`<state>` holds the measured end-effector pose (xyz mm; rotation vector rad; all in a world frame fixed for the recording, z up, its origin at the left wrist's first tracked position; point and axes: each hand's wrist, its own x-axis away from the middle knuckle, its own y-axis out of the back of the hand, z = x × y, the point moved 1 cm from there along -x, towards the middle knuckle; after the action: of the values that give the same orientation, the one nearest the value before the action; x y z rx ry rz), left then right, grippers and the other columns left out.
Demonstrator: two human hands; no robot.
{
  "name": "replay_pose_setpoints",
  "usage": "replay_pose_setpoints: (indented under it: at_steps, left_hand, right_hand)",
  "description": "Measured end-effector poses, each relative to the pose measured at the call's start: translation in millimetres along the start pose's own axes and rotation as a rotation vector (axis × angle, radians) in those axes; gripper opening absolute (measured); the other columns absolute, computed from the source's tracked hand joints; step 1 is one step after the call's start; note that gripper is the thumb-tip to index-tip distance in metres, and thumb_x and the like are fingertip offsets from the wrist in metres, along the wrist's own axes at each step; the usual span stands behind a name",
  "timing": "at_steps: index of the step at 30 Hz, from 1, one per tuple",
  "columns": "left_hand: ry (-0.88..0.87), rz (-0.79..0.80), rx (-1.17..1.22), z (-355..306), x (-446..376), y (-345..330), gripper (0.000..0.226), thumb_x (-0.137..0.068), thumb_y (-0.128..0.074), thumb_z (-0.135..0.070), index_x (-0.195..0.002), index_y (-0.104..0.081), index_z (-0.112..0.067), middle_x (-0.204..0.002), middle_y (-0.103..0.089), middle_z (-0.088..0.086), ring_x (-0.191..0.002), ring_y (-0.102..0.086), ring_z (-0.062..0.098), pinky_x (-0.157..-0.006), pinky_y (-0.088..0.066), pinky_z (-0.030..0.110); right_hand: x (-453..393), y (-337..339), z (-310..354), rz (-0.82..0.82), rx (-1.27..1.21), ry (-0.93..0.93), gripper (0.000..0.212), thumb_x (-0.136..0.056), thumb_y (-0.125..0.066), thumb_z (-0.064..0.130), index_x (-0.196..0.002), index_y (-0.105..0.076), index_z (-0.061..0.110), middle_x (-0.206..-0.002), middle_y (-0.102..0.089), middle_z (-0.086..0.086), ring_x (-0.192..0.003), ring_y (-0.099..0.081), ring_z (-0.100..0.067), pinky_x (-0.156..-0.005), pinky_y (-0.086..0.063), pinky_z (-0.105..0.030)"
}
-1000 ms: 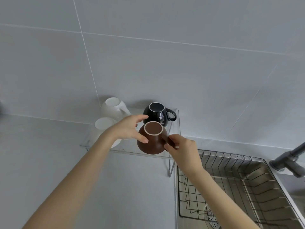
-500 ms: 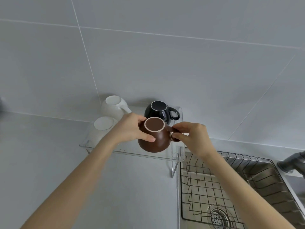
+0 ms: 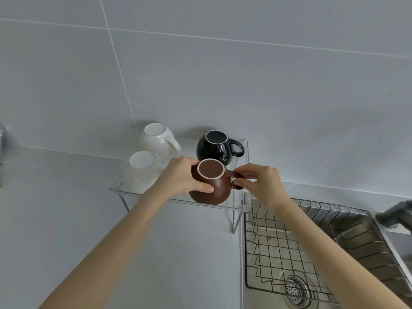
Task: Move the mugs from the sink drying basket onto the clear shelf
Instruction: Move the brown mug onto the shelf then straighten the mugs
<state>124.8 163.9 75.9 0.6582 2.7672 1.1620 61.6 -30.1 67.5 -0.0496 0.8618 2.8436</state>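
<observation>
A brown mug (image 3: 211, 186) stands upside down on the front right of the clear shelf (image 3: 124, 189). My left hand (image 3: 178, 178) wraps its left side. My right hand (image 3: 259, 182) pinches its handle, which points right. Behind it sits an upside-down black mug (image 3: 217, 148) with its handle to the right. Two white mugs, one at the back (image 3: 157, 138) and one in front (image 3: 140, 169), stand upside down on the shelf's left half. The wire drying basket (image 3: 278, 246) in the sink holds no mugs in the part I see.
A tiled wall rises right behind the shelf. The sink drain (image 3: 295, 288) shows under the basket at lower right. A grey faucet (image 3: 394, 214) juts in at the right edge. Grey countertop lies left of the sink, under the shelf.
The brown mug has settled onto the shelf and its handle has turned to the right. My left hand has closed around its side. The view has shifted slightly.
</observation>
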Motion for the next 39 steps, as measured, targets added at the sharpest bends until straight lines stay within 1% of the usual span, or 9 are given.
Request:
replay_pose_setpoints:
  at_steps: [3,6,8,14,20,30,34,36,39]
  left_hand:
    - [0.012,0.067,-0.036,-5.0,-2.0,4.0,0.051,-0.055,-0.083,-0.034,-0.097,-0.066,-0.010,-0.090,-0.069,0.005,-0.084,-0.062,0.022,-0.076,-0.049,0.032]
    - [0.079,0.121,-0.029,-11.3,-14.6,19.0,0.073,-0.065,-0.076,-0.043,-0.127,-0.050,-0.013,-0.130,-0.056,0.004,-0.122,-0.051,0.020,-0.099,-0.040,0.033]
    - [0.077,0.039,0.017,-14.0,-29.7,29.7,0.077,-0.072,-0.070,-0.043,-0.135,-0.040,-0.010,-0.143,-0.045,0.007,-0.131,-0.043,0.022,-0.106,-0.034,0.033]
    - [0.044,-0.001,0.083,-12.9,-76.7,21.4,0.080,-0.073,-0.072,-0.028,-0.139,-0.032,-0.008,-0.147,-0.039,0.012,-0.134,-0.040,0.024,-0.110,-0.032,0.035]
    - [-0.004,-0.011,0.160,-0.3,-89.7,6.7,0.055,-0.057,-0.078,-0.029,-0.109,-0.064,-0.016,-0.112,-0.070,0.006,-0.107,-0.063,0.021,-0.099,-0.047,0.040]
    - [-0.036,-0.041,0.149,3.2,-90.2,4.6,0.050,-0.061,-0.079,-0.027,-0.108,-0.064,-0.015,-0.111,-0.070,0.007,-0.106,-0.063,0.022,-0.099,-0.047,0.042]
    - [-0.059,-0.032,0.071,-1.7,-84.5,9.4,0.061,-0.074,-0.071,-0.028,-0.128,-0.048,-0.012,-0.134,-0.055,0.008,-0.124,-0.051,0.024,-0.103,-0.039,0.032]
    - [-0.042,-0.117,0.107,-0.8,-75.7,26.4,0.075,-0.076,-0.069,-0.034,-0.138,-0.034,-0.011,-0.146,-0.041,0.007,-0.133,-0.040,0.021,-0.108,-0.034,0.032]
    - [-0.035,-0.239,0.117,10.2,-59.2,65.1,0.071,-0.072,-0.070,-0.039,-0.134,-0.044,-0.016,-0.140,-0.049,0.005,-0.128,-0.046,0.024,-0.098,-0.036,0.027]
  right_hand:
    - [-1.5,1.7,0.7,0.041,0.004,-0.019,0.016,-0.074,-0.070,0.003,-0.090,-0.070,0.007,-0.083,-0.071,-0.004,-0.065,-0.063,0.014,-0.065,-0.044,0.002]
    - [-14.5,12.2,2.7,0.095,0.045,-0.055,0.022,-0.076,-0.072,0.022,-0.097,-0.070,0.016,-0.094,-0.070,0.004,-0.088,-0.063,-0.002,-0.082,-0.046,-0.012]
    - [-29.1,19.4,4.7,0.024,0.001,-0.051,0.026,-0.081,-0.066,0.019,-0.106,-0.066,0.013,-0.104,-0.070,-0.003,-0.095,-0.062,-0.009,-0.084,-0.043,-0.013]
    - [-78.4,9.4,3.6,-0.094,0.133,-0.050,0.039,-0.083,-0.060,0.008,-0.122,-0.056,0.005,-0.119,-0.064,-0.016,-0.112,-0.059,-0.024,-0.092,-0.040,-0.020]
    - [-91.6,-1.8,-4.7,-0.134,0.191,-0.039,0.030,-0.079,-0.057,-0.003,-0.107,-0.065,0.003,-0.105,-0.071,-0.019,-0.101,-0.064,-0.033,-0.094,-0.050,-0.043]
    - [-91.2,-3.5,-4.8,-0.169,0.175,-0.042,0.027,-0.080,-0.055,-0.004,-0.103,-0.068,0.003,-0.099,-0.073,-0.020,-0.096,-0.065,-0.035,-0.090,-0.051,-0.043]
    - [-91.0,-1.9,7.8,-0.059,0.313,-0.071,0.035,-0.084,-0.057,0.011,-0.119,-0.058,0.005,-0.120,-0.064,-0.018,-0.113,-0.057,-0.031,-0.095,-0.043,-0.033]
    - [-86.9,-3.3,23.5,-0.059,0.335,-0.008,0.044,-0.087,-0.054,0.013,-0.130,-0.046,0.005,-0.134,-0.053,-0.015,-0.122,-0.048,-0.028,-0.099,-0.036,-0.028]
    - [-76.5,-15.2,55.3,-0.119,0.224,0.164,0.035,-0.088,-0.050,0.007,-0.122,-0.055,0.007,-0.126,-0.060,-0.011,-0.112,-0.057,-0.024,-0.098,-0.040,-0.025]
